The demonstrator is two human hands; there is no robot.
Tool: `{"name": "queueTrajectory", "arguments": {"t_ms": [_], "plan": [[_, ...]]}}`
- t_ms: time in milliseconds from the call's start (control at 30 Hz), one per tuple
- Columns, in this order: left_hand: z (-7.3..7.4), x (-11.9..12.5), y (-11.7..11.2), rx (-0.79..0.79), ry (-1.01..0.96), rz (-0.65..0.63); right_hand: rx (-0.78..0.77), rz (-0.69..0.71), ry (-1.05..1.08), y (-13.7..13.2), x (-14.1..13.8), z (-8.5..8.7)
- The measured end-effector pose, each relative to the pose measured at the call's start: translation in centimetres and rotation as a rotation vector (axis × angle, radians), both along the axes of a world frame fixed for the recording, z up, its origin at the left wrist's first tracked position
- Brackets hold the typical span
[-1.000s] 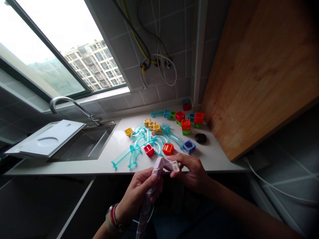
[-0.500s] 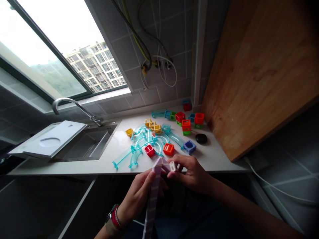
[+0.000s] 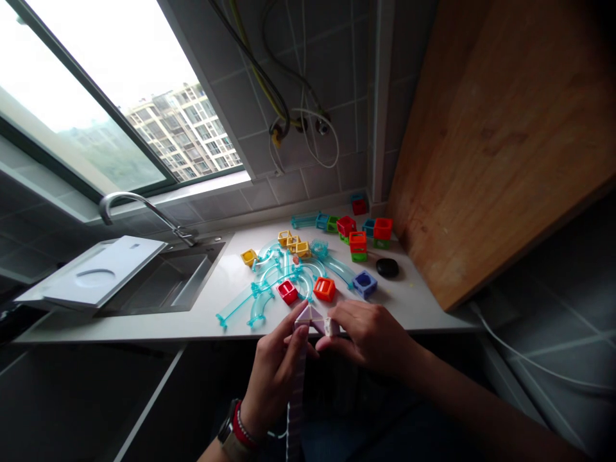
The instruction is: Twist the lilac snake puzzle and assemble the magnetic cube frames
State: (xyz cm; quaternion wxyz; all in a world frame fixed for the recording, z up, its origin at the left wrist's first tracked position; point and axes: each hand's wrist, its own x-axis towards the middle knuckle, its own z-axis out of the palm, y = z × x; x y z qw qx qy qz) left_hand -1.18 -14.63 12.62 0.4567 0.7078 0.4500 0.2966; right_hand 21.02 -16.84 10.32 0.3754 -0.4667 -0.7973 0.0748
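Note:
A pale lilac-and-white snake puzzle, made of wedge segments, is held between my hands at the counter's front edge. My left hand is closed on it, thumb and fingers pinching near the bend. From there a long straight part of the puzzle hangs down toward my lap. My right hand grips the short white end between thumb and fingers. Just beyond the hands lie a red cube block and an orange cube block; a blue-violet block sits further right.
Clear teal track pieces spread over the white counter. Yellow blocks, stacked red and green blocks and a black rounded object lie behind. A sink is left, a wooden panel right.
My left hand has moved up to the bend of the snake puzzle, and the hanging part has swung more upright. My right hand stays on the white end, fingers curled further over it.

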Motion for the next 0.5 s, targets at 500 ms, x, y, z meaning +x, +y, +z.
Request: {"name": "queueTrajectory", "arguments": {"t_ms": [500], "plan": [[1.3,1.5,-0.2,-0.036,-0.003,-0.051,0.069,-0.109,-0.130,-1.5,-0.7,1.5]]}}
